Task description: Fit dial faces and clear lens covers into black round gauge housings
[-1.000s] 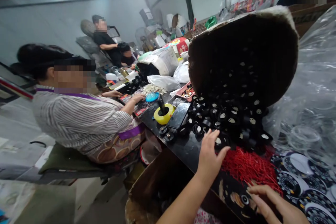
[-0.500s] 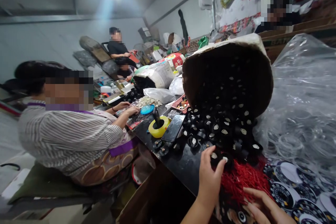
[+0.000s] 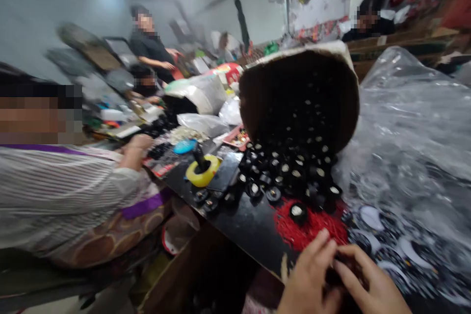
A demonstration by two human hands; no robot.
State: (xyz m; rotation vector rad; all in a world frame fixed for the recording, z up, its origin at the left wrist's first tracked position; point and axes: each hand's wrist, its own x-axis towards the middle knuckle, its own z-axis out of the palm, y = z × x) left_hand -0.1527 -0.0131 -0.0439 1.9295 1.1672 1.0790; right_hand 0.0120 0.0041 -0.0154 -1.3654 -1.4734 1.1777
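Observation:
My left hand (image 3: pixel 311 274) and my right hand (image 3: pixel 362 277) are together at the lower right, over the near edge of the black table. Their fingers curl toward each other around a dark thing, mostly hidden and blurred, that I cannot make out. Just beyond my fingertips lies a pile of thin red pointers (image 3: pixel 307 233). On that pile rests a round black part (image 3: pixel 298 212) with a pale patch. Printed dial discs (image 3: pixel 393 248) in black and white are spread to the right of my right hand.
A tipped white container (image 3: pixel 294 54) spills many black parts (image 3: pixel 283 169) onto the table. Clear plastic bags (image 3: pixel 412 108) bulge at right. A phone (image 3: pixel 225 171) and yellow tape roll (image 3: pixel 203 170) lie left of the parts. A co-worker in a striped shirt (image 3: pixel 66 201) sits at left; other people are behind.
My left hand, spread beside the black parts before, has come down toward me and closed in beside my right hand. The view has swung to the right. The co-worker's arm has drawn back.

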